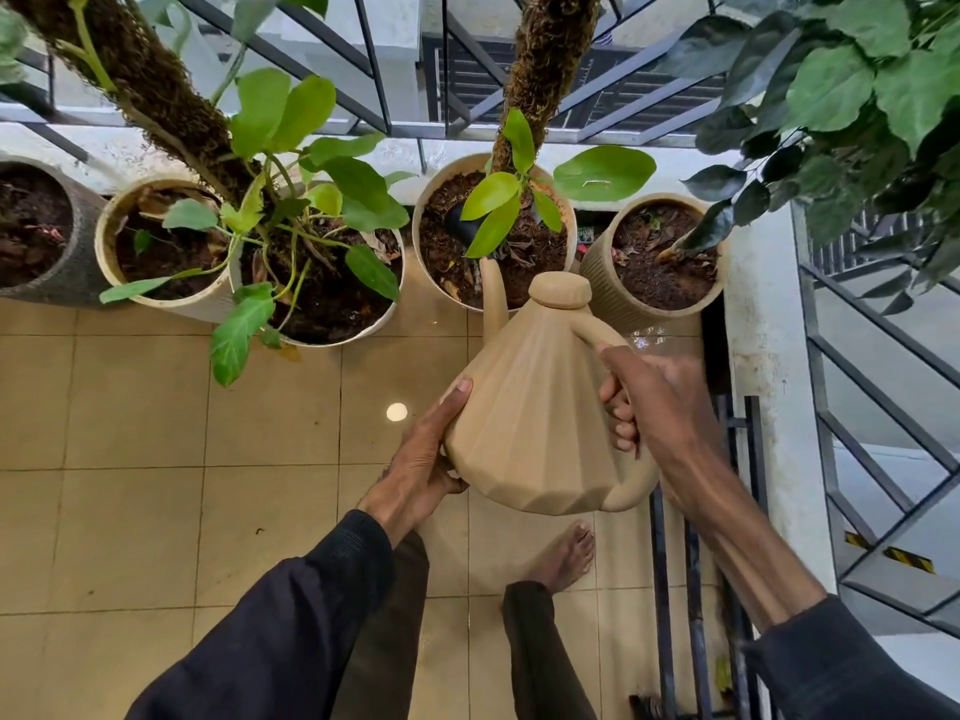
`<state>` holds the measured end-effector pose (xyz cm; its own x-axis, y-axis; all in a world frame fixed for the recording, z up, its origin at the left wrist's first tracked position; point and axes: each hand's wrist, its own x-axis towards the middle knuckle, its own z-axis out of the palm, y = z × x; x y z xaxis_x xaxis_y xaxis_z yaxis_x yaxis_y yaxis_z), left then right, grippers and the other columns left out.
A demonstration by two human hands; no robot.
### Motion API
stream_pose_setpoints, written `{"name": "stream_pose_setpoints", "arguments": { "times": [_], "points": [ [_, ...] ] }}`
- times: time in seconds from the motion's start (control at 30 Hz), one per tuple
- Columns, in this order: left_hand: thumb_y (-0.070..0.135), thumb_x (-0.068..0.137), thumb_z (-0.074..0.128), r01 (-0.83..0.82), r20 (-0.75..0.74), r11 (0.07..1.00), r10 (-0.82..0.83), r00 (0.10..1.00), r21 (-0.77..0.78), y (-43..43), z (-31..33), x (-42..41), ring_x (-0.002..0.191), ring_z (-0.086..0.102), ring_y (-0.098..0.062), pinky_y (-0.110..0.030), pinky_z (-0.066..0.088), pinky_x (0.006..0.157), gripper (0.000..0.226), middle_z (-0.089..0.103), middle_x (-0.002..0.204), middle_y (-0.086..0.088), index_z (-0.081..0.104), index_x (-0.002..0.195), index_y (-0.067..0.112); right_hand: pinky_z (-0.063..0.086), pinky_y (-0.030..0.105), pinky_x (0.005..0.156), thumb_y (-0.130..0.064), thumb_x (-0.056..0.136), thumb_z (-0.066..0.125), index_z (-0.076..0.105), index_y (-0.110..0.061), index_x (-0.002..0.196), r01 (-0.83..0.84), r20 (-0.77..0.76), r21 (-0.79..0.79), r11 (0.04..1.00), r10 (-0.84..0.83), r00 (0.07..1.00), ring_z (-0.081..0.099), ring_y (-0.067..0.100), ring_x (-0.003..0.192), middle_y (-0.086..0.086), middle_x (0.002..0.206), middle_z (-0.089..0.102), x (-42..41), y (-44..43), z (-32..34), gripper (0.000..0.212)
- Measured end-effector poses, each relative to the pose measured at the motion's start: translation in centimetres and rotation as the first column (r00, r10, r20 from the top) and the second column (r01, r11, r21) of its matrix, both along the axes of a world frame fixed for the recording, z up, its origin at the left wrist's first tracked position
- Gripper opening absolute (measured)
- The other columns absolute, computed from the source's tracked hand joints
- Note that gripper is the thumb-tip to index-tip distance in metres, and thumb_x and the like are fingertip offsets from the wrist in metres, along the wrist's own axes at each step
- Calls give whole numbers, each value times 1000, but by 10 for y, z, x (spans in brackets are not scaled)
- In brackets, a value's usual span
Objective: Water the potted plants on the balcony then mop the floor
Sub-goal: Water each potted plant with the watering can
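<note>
A tan ribbed watering can is tilted forward, its spout tip over the soil of a cream pot with a mossy pole and light green leaves. My right hand grips the can's handle. My left hand supports the can's lower left side, thumb along the wall and fingers under the base. No stream of water is visible. Other pots stand in a row along the railing: a ribbed tan pot at right, a white pot and a cream pot at left.
A grey textured pot sits at the far left. A metal railing and low wall run behind the pots. A white wall and dark metal bars close the right side. Beige floor tiles lie under my bare foot.
</note>
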<state>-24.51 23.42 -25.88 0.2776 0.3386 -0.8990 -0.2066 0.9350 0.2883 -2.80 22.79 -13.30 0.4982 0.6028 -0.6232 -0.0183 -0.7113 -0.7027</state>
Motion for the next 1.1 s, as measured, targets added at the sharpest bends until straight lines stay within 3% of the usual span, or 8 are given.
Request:
{"name": "stream_pose_setpoints", "arguments": {
  "times": [0.2,0.3,0.4,0.53,0.67,0.8,1.0,1.1],
  "points": [
    [57,58,93,-5,22,997,3,1000,83,7,-7,-8,126,58,-38,-69,49,97,68,66,132,-10,72,119,38,34,25,46,-41,76,70,72,-5,83,-21,-242,-104,994,-5,970,40,11,42,1,57,53,-4,9,3,37],
    [54,54,96,2,9,994,-3,1000,108,9,-11,-10,127,59,-36,-67,50,98,85,67,133,-7,65,132,37,28,25,50,-52,76,68,66,-20,71,-53,-96,-132,990,40,995,37,9,41,-7,51,49,-6,13,-3,32],
    [46,63,95,-14,55,992,8,998,125,13,-17,-16,130,57,-35,-66,49,100,81,65,137,-6,62,136,36,26,28,51,-63,58,66,65,-19,58,6,15,-90,996,-4,1000,35,11,40,-6,46,44,-12,7,-12,44],
    [36,67,94,-31,130,991,15,991,127,17,-21,-21,131,56,-34,-60,52,100,79,61,141,-7,60,138,37,29,31,51,-71,79,68,57,-20,52,22,149,15,1000,-24,989,36,14,46,-1,51,44,-17,-8,-30,59],
    [36,67,92,-4,127,989,-14,992,146,25,-21,-19,131,55,-32,-52,56,97,82,57,144,-4,57,141,39,31,33,54,-74,83,65,51,2,62,12,233,71,997,-29,972,36,19,51,5,53,43,-20,-14,-41,80],
    [42,56,98,-16,86,988,3,996,153,29,-20,-14,127,60,-28,-55,52,103,94,62,140,1,57,140,37,32,38,55,-77,81,63,49,10,67,-16,263,127,992,-19,965,35,21,53,10,54,40,-24,-17,-40,90],
    [44,54,99,-51,97,985,35,995,163,31,-17,-13,124,63,-29,-53,53,103,106,63,138,-6,50,147,32,32,43,57,-95,68,64,48,-18,51,36,180,138,990,-61,982,34,24,54,5,52,39,-32,-16,-52,80],
    [41,55,99,-62,93,983,46,995,171,32,-17,-13,124,63,-28,-51,54,103,107,60,143,-6,48,148,30,32,43,56,-89,72,66,47,-10,54,42,180,147,988,-68,981,33,24,54,8,53,37,-35,-16,-52,84]
  ]
}}
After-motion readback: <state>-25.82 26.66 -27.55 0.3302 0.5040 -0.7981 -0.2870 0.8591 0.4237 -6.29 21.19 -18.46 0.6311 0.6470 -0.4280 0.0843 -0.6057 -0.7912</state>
